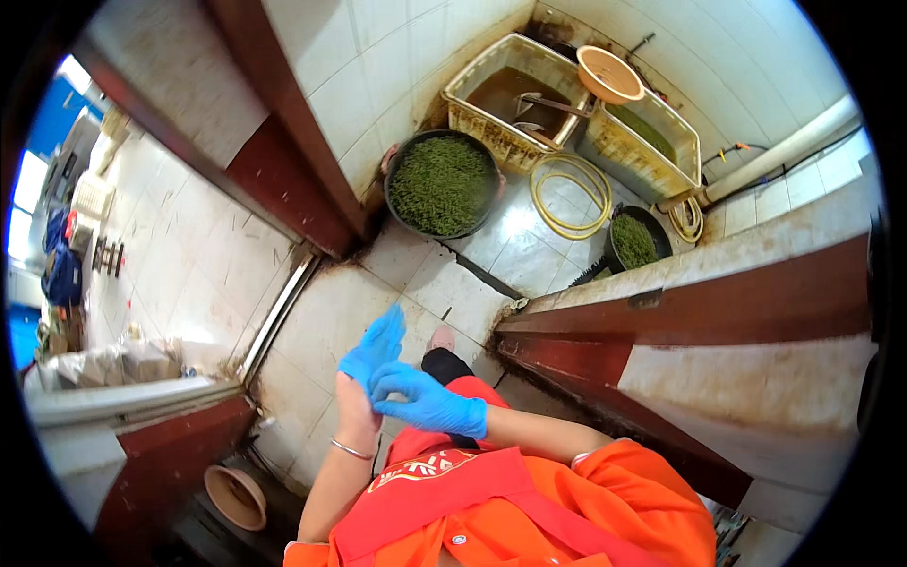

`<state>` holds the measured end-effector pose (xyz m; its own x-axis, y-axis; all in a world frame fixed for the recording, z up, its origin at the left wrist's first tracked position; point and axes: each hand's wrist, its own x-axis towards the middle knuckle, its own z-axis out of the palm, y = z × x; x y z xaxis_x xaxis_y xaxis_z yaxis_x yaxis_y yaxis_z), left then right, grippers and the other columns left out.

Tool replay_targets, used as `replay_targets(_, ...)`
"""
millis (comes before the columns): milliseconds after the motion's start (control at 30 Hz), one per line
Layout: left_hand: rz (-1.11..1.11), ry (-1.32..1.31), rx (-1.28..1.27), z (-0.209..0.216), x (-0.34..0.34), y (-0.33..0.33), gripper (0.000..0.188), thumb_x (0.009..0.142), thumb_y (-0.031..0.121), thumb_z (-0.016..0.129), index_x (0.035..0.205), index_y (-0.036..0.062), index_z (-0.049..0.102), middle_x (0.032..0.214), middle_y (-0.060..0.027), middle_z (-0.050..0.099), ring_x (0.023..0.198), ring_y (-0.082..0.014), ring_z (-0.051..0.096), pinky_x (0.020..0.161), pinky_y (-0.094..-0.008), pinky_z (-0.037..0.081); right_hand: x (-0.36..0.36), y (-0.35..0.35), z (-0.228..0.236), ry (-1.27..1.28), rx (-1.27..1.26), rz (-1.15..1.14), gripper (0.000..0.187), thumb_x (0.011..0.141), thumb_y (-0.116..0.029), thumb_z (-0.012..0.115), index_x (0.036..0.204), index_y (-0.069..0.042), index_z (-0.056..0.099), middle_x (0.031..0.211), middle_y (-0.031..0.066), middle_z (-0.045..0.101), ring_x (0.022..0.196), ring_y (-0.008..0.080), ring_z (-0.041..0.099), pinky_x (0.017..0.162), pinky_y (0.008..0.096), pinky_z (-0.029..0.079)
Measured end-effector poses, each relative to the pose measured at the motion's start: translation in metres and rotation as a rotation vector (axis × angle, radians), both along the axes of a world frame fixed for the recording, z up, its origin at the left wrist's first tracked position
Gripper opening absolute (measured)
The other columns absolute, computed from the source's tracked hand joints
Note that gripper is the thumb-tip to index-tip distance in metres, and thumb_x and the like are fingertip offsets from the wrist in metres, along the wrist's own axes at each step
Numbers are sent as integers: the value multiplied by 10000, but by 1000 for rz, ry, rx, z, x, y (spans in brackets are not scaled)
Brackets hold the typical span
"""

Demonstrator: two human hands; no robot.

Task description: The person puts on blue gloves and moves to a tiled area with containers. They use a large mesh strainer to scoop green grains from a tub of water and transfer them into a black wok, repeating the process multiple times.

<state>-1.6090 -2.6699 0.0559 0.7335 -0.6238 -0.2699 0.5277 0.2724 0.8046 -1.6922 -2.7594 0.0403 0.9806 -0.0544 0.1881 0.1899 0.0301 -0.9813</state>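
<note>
My left hand (374, 352) is raised at the centre with its fingers stretched out. A blue disposable glove (383, 331) covers its fingers and upper palm, while the heel of that hand and the wrist are bare. My right hand (427, 401), fully gloved in blue, lies against it, and its bent fingers pinch the lower edge of the left glove. The fingertips of the right hand are partly hidden. A silver bangle (352, 449) rings my left wrist. Below both hands is my red apron (416, 506) over orange clothing.
Ahead, a large black tub (442, 184) and a smaller black bucket (635, 242) hold green plant matter. A coiled yellow hose (570, 230) lies near two grimy bins (457, 110), one topped by a tan basin (610, 75). Red-and-white door frames (321, 180) and low walls (576, 331) flank me.
</note>
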Motion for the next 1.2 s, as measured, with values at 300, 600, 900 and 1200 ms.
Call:
replay_targets(300, -386, 126, -179, -13, 174, -178, 519, 976, 236, 322, 1435, 7, 246, 1496, -155, 250, 1398, -242, 205, 1155, -354, 115, 120, -116, 29, -61, -83, -140, 97, 772, -85, 638, 796, -27, 564, 822, 139, 546, 774, 316, 538, 704, 385, 439)
replay_targets(600, -470, 461, -203, 28, 267, -326, 560, 974, 390, 364, 1362, -13, 378, 1411, -166, 396, 1290, -259, 397, 1083, -365, 303, 189, -214, 44, 43, -100, -344, 221, 855, -201, 608, 788, -11, 515, 726, 148, 510, 666, 299, 496, 620, 384, 415)
replay_targets(900, -542, -161, -14, -2, 284, -444, 533, 1001, 391, 302, 1247, -27, 523, 1261, -155, 557, 1153, -281, 542, 1051, -362, 347, 249, -276, 93, 120, -172, -654, 251, 858, -227, 593, 780, -13, 487, 745, 174, 464, 699, 337, 469, 627, 420, 400)
replay_targets(1200, -634, 430, 46, 70, 298, -517, 534, 951, 314, 444, 1412, 67, 333, 1432, -176, 354, 1323, -327, 335, 1102, -467, 185, 225, -341, 60, -58, -363, -680, 188, 840, -186, 601, 770, -40, 505, 761, 149, 486, 742, 346, 481, 641, 420, 403)
